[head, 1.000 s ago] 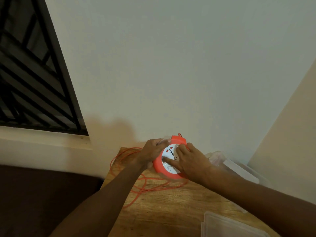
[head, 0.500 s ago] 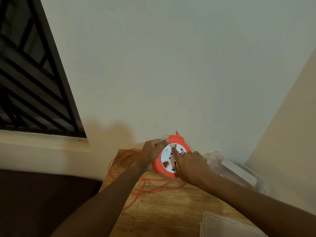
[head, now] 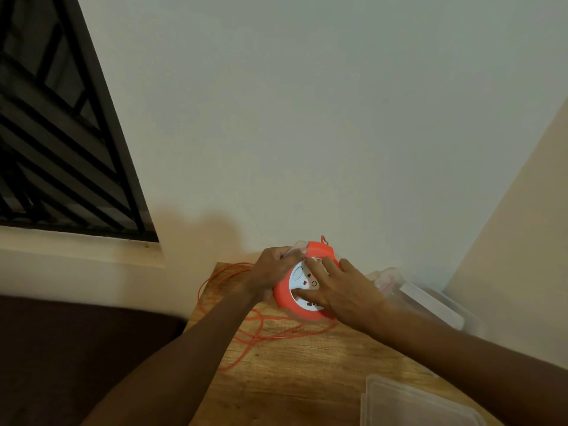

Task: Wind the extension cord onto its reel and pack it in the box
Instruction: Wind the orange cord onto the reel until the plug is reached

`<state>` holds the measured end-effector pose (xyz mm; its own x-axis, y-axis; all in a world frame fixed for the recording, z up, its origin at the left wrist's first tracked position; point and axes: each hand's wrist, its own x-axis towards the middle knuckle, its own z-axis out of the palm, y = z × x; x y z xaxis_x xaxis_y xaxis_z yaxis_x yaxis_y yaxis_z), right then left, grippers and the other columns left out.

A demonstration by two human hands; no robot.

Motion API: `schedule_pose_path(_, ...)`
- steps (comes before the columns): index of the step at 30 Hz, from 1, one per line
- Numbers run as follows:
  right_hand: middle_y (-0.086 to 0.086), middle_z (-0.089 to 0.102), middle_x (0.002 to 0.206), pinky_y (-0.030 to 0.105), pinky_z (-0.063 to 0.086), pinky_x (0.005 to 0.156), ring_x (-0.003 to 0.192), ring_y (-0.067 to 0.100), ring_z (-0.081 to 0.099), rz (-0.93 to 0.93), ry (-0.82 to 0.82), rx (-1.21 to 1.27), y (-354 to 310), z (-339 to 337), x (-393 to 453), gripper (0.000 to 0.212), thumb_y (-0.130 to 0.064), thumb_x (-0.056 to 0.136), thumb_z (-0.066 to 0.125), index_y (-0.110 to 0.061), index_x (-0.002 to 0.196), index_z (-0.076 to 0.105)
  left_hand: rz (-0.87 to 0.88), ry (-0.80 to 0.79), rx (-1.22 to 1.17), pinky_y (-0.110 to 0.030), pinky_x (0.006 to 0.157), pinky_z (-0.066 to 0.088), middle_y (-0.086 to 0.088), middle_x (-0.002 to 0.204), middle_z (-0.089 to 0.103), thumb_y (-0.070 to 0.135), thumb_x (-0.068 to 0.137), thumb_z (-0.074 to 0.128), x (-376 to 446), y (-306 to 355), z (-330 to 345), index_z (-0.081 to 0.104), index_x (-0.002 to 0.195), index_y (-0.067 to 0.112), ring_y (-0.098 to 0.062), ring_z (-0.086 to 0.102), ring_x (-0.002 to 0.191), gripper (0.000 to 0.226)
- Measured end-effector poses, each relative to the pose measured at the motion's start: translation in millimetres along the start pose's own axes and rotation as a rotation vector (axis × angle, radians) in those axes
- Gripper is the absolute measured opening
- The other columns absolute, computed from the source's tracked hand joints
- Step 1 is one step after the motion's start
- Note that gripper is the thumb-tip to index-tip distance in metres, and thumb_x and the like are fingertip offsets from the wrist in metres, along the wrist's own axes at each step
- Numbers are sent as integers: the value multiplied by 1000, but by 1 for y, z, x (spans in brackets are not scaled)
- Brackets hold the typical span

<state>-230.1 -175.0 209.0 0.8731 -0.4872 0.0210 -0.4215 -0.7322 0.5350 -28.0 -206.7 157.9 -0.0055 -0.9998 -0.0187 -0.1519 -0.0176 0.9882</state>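
Our left hand (head: 272, 270) is closed around the upper left edge of the orange reel (head: 284, 293), fingers curled over the rim and a clear handle piece at the top. Our right hand (head: 344, 292) lies spread and flat on the reel's white socket face (head: 302, 279): fingers extended, thumb low across the face, nothing pinched inside it. We cannot tell whether the fingertips press into a recess or only rest there.

Reel stands tilted on edge at the far side of the wooden table (head: 307, 373), close to the wall (head: 307, 118). A small orange loop shows at its top.

Orange cord (head: 255, 330) still mostly loose: several slack loops lie on the table left of and beneath the reel, passing under our left forearm, with one strand trailing toward the near edge.

Clear plastic box (head: 430, 299) sits just right of the reel, behind our right wrist; contents too blurred to read. A clear lid (head: 415, 404) lies flat at the near right corner of the table, well apart from the reel.

Dark barred window (head: 55, 133) upper left, pale ledge below it.
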Motion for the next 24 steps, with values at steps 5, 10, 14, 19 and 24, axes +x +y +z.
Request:
schedule_pose_path(5,22,53,119,44,42,77,103,37,47,18,-59,-77,-9,-6,10,49,-22,94,57,-31,139,39,17,14,-7,-18,54,56,5,72,78,42,101,64,0,6,4,77,90,13,-8,72,59,34)
schedule_pose_path(10,24,55,113,43,41,76,98,37,51,10,-63,-119,-7,-4,13,60,-21,95,57,-27,146,25,17,41,24,-19,54,58,-3,76,79,39,101,64,2,7,1,78,94,7,-9,71,59,36)
schedule_pose_path(14,22,60,98,43,41,73,86,36,55,95,-58,-62,-10,3,14,64,-22,92,58,-22,148,25,-5,41,-1,-22,53,58,-7,78,77,39,99,68,0,10,2,75,97,-3,-13,71,60,42)
schedule_pose_path(19,12,70,111,39,47,81,90,32,67,453,-16,196,-5,12,24,71,-51,91,51,-22,150,24,21,149,-62,-17,51,55,8,68,77,38,99,68,0,15,11,77,86,11,-7,73,57,32)
schedule_pose_path(24,8,68,118,42,52,77,88,31,70,527,-19,196,-13,11,33,57,-49,92,52,-13,137,51,81,179,-88,-29,62,63,-9,85,80,43,98,69,-3,21,23,77,90,12,-20,76,72,33)
